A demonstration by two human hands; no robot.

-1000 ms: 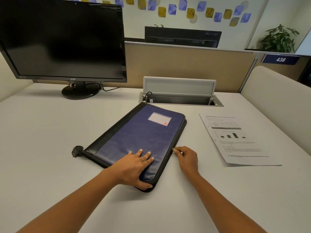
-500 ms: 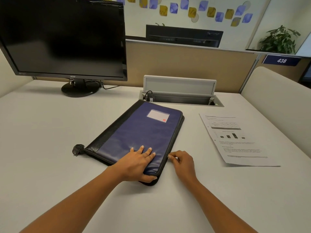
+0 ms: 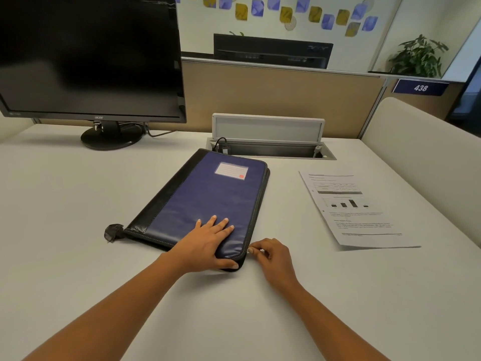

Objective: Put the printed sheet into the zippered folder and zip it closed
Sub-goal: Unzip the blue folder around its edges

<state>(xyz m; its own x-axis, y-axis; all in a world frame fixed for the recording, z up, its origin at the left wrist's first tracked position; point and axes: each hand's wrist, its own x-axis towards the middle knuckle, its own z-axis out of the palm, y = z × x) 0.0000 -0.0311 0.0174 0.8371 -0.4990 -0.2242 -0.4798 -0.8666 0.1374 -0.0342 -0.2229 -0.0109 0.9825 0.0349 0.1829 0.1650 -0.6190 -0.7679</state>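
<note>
Since earlier frames, my right hand (image 3: 273, 254) slid along folder (image 3: 208, 201) edge from partway up toward near corner at 6 o'clock, fingertips pinched together on what I judged zipper pull; pull itself too small to see. Left hand (image 3: 208, 243) stayed flat, fingers spread, pinning cover. Sheet (image 3: 348, 207) lay untouched at 3 o'clock on desk (image 3: 65, 230). I judged unzipping underway, insertion not begun.

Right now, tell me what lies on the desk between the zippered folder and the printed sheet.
Nothing: in the head view, the white desk is bare between the zippered folder and the printed sheet. The right hand sits nearer, at the folder's corner.
</note>
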